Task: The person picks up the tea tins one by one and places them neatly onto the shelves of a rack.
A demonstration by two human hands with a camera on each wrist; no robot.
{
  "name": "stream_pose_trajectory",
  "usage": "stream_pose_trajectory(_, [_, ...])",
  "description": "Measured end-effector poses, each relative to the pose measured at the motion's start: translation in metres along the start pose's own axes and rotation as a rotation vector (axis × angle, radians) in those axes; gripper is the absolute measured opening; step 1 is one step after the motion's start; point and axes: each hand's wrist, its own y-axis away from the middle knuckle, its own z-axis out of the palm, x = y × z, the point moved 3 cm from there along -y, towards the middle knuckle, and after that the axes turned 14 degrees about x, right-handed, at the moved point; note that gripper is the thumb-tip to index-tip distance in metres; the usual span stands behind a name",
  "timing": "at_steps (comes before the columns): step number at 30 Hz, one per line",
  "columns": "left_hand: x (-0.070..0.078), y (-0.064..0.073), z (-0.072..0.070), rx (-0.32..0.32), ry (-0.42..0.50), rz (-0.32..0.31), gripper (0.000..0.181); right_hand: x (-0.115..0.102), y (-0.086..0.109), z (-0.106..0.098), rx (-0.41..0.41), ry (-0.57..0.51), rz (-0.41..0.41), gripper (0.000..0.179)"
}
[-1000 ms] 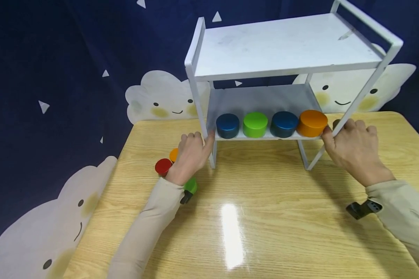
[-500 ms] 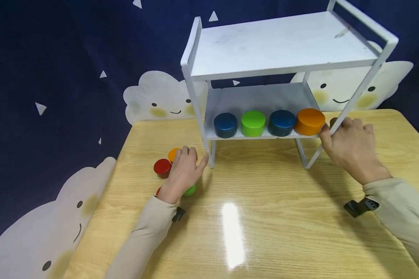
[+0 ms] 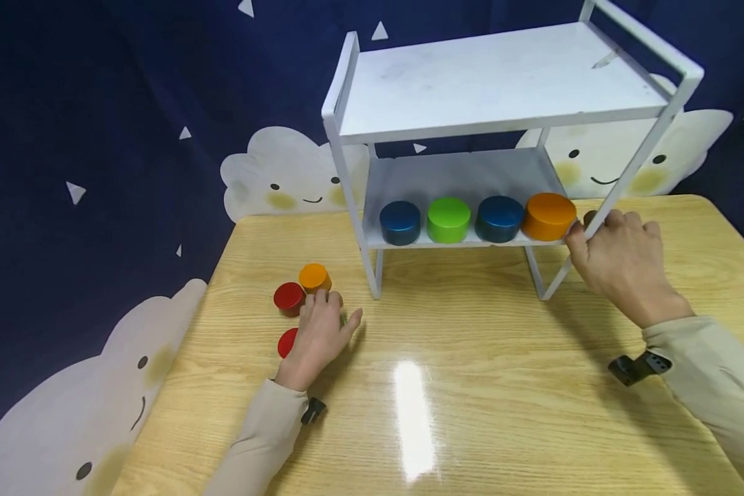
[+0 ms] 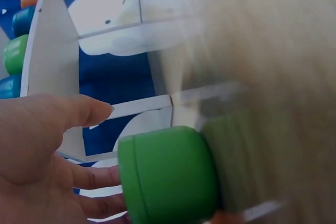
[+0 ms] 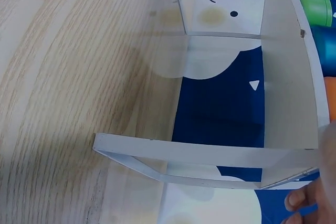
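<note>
My left hand [image 3: 318, 334] is over a green jar [image 4: 168, 174] on the table, thumb and fingers spread. In the left wrist view its fingers lie beside the jar, and the thumb stands clear of it. From the head view the hand hides most of this jar. My right hand [image 3: 623, 262] grips the white two-tier shelf rack [image 3: 508, 79] at its right post, the thumb beside the lower board's front edge. Some of its curled fingers [image 5: 297, 199] show by the rack's side in the right wrist view.
On the lower board stand a blue jar [image 3: 399, 224], a green jar [image 3: 449, 220], another blue jar [image 3: 499, 219] and an orange jar [image 3: 549, 217]. Left on the table are an orange jar [image 3: 314, 277] and two red jars [image 3: 289, 297]. A dark blue curtain [image 3: 130, 172] hangs behind.
My left hand has let go of the rack's left post and moved down and left to the green jar on the table. The right hand keeps its grip on the rack.
</note>
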Motion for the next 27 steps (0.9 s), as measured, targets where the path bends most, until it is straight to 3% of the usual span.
stream_pose_trajectory(7, [-0.006,0.007,0.005,-0.039,-0.014,-0.053,0.035,0.000,0.000,0.000,-0.037,-0.001,0.011,0.048])
stream_pose_trajectory(23, [-0.009,0.015,0.007,-0.085,-0.055,-0.035,0.051,0.000,0.001,-0.001,-0.050,-0.013,0.012,0.051])
stream_pose_trajectory(27, [-0.009,0.014,0.007,-0.096,-0.029,-0.062,0.055,0.001,0.001,-0.001,-0.059,-0.012,0.021,0.053])
